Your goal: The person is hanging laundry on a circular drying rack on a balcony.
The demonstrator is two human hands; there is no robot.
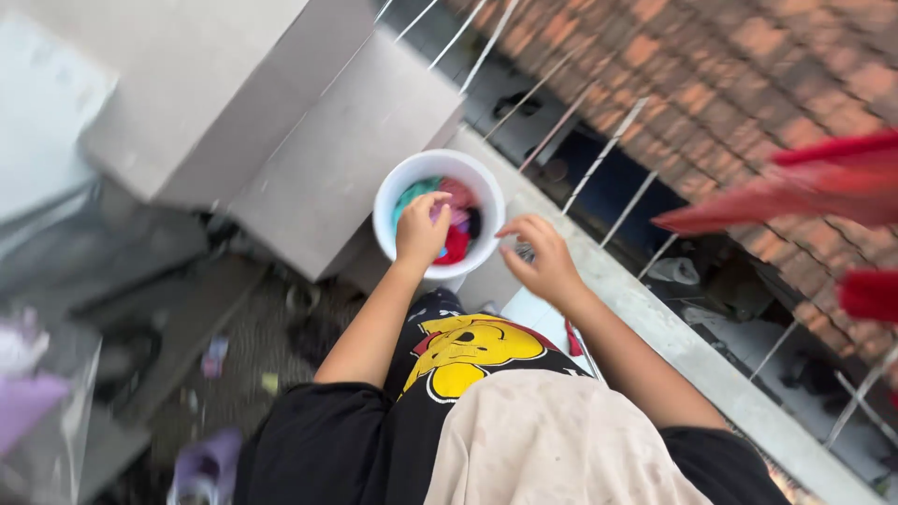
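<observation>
Beige cloth (552, 440) over black shirt nearest; left hand (421, 232) dipped among coloured laundry (456, 220) in white bucket (393, 201) beside ledge (673, 341), grip unclear; right hand (543, 257) loosely open, empty, apart at rim; risk judged: bucket nudged towards ledge, garments lost onto tiled roof (748, 84)

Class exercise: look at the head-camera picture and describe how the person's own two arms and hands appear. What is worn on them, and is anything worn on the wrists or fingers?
Both arms are bare from the upper arm down, coming out of short black sleeves. The left hand and right hand are ungloved. No watch, bracelet or ring can be made out, though the picture is somewhat blurred.
</observation>
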